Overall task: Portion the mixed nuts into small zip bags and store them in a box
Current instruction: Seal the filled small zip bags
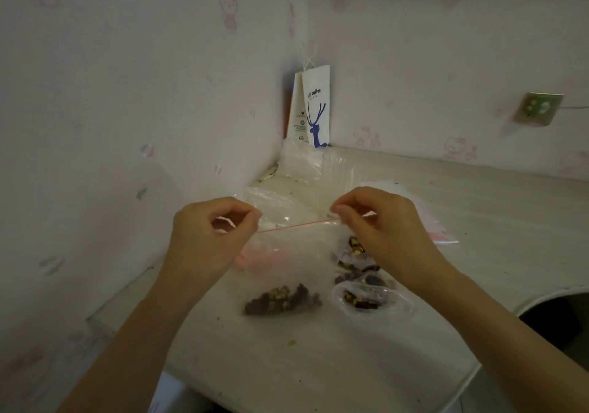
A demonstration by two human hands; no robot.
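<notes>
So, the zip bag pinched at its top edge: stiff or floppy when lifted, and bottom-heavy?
Probably floppy: the zip bag is thin clear film that wrinkles between the left hand and right hand, which pinch its top corners. It is likely bottom-heavy, since the nuts bunch along its lower edge, so it may swing. The smooth plastic could slip from a light pinch.

A: What stands in the corner, up at twelve o'clock?
B: A white paper bag printed with "coffee" and a blue deer, upright against the wallpaper, which carries pale pink cartoon cats.
A: And at two o'clock?
B: A wall socket, with a cord leading off right. The pale table bears scattered dark specks and one greenish crumb at six o'clock.
</notes>
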